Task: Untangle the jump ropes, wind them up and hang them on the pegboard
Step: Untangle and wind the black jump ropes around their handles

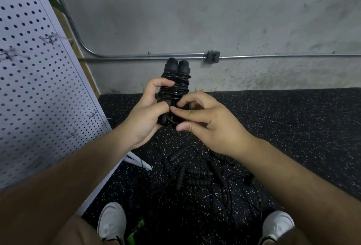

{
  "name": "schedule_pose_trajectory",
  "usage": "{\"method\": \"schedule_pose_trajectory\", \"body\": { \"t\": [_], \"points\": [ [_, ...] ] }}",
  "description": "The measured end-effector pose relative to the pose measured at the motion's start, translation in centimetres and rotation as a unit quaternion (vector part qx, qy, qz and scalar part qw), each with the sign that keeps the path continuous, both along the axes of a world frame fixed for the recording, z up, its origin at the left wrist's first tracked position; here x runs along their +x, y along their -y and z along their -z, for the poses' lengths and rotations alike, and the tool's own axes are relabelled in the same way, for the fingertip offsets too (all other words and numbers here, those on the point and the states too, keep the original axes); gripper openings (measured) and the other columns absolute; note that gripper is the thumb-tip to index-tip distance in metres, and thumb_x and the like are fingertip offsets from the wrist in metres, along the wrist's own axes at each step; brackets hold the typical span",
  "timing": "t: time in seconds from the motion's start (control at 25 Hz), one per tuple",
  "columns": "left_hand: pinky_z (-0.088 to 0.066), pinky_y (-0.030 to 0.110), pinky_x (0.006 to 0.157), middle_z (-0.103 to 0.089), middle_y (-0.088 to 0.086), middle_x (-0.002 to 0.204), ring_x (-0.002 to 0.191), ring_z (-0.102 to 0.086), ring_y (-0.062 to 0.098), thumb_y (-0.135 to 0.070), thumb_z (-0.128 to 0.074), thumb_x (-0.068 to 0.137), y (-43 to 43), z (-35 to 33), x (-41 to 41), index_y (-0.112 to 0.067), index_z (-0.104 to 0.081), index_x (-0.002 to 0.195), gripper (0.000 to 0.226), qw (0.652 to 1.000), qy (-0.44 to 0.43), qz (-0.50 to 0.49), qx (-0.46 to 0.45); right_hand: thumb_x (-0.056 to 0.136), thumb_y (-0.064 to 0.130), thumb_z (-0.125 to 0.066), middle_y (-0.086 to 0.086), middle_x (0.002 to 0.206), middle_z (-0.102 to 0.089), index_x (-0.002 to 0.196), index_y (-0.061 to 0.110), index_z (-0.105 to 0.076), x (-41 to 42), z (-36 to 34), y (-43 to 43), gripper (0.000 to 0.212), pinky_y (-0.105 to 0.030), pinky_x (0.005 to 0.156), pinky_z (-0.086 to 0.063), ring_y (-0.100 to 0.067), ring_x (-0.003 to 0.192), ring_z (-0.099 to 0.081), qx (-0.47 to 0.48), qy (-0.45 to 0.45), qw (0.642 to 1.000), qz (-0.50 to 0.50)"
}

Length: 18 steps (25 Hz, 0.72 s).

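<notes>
Black wound jump rope (175, 86), long axis upright, is clasped by the left hand (145, 113); its loose end is pinched by right hand (207, 121) just right. Pegboard (35, 88) stands left.

Grey concrete wall (195, 10), scuffed and stained. Metal conduit (136, 55) runs along the wall low down and curves upward at left. Dark outlet box (212, 57) mounted on the conduit. Black speckled rubber floor (293, 119). Two white shoes (112, 219) at bottom edge. Green object (136, 229) beside one shoe, unidentifiable.
</notes>
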<state>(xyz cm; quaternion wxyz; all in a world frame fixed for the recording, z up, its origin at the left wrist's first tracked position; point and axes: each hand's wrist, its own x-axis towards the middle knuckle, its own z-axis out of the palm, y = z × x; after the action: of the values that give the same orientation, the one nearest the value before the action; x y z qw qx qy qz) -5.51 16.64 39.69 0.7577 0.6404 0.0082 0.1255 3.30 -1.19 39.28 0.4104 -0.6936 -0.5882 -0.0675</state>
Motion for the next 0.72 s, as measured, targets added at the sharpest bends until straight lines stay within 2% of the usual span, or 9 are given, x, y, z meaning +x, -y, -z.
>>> {"method": "schedule_pose_trajectory", "body": {
  "t": [0.08, 0.2, 0.28, 0.44, 0.56, 0.72],
  "points": [
    [-0.048, 0.041, 0.082, -0.068, 0.01, 0.112, 0.104, -0.062, 0.026, 0.007, -0.047, 0.078, -0.1, 0.1, 0.1, -0.032, -0.051, 0.116, 0.055, 1.0, 0.002, 0.014, 0.001, 0.082, 0.026, -0.081, 0.005, 0.119, -0.067, 0.122, 0.017, -0.073, -0.4, 0.4, 0.1, 0.041, -0.039, 0.099, -0.049, -0.016, 0.111, -0.059, 0.014, -0.054, 0.998, 0.015],
    [-0.054, 0.033, 0.078, -0.068, 0.008, 0.109, 0.099, -0.064, 0.022, 0.013, -0.048, 0.074, 0.1, 0.3, 0.0, -0.028, -0.05, 0.115, 0.058, 0.999, 0.007, 0.044, -0.005, 0.078, 0.025, -0.085, 0.007, 0.104, -0.072, 0.107, 0.014, -0.078, -1.0, 0.7, 0.2, 0.032, -0.033, 0.085, -0.053, -0.015, 0.09, -0.062, 0.03, -0.074, 0.996, 0.031],
    [-0.054, 0.031, 0.077, -0.066, 0.01, 0.111, 0.099, -0.062, 0.023, 0.014, -0.05, 0.074, 0.1, 0.4, 0.1, -0.027, -0.05, 0.116, 0.059, 0.998, 0.005, 0.056, -0.013, 0.077, 0.022, -0.086, 0.006, 0.096, -0.072, 0.097, 0.012, -0.079, -1.2, 0.5, 0.4, 0.023, -0.03, 0.082, -0.053, -0.014, 0.086, -0.063, 0.033, -0.091, 0.995, 0.031],
    [-0.053, 0.044, 0.083, -0.065, 0.012, 0.114, 0.103, -0.062, 0.027, 0.014, -0.057, 0.075, -0.2, 0.3, 0.3, -0.029, -0.051, 0.116, 0.06, 0.996, -0.013, 0.075, -0.048, 0.076, 0.017, -0.085, 0.003, 0.09, -0.073, 0.085, 0.009, -0.079, -0.6, -0.8, 1.5, 0.013, -0.023, 0.082, -0.053, -0.015, 0.087, -0.068, 0.06, -0.181, 0.98, 0.059],
    [-0.054, 0.049, 0.083, -0.065, 0.011, 0.115, 0.102, -0.063, 0.029, 0.014, -0.057, 0.076, -0.3, 0.2, 0.3, -0.03, -0.052, 0.116, 0.06, 0.994, -0.015, 0.089, -0.061, 0.077, 0.017, -0.085, 0.007, 0.088, -0.072, 0.081, 0.011, -0.078, 0.3, -1.6, 2.7, 0.01, -0.02, 0.082, -0.052, -0.012, 0.088, -0.069, 0.037, -0.168, 0.98, 0.101],
    [-0.059, 0.043, 0.077, -0.07, 0.01, 0.109, 0.1, -0.067, 0.028, 0.015, -0.054, 0.078, -0.1, -0.3, 0.3, -0.03, -0.051, 0.117, 0.06, 0.99, -0.001, 0.11, -0.086, 0.08, 0.018, -0.085, 0.012, 0.085, -0.067, 0.076, 0.012, -0.075, 0.2, -1.6, 3.0, 0.012, -0.01, 0.073, -0.046, -0.005, 0.082, -0.064, -0.034, -0.071, 0.987, 0.141]
  ]
}}
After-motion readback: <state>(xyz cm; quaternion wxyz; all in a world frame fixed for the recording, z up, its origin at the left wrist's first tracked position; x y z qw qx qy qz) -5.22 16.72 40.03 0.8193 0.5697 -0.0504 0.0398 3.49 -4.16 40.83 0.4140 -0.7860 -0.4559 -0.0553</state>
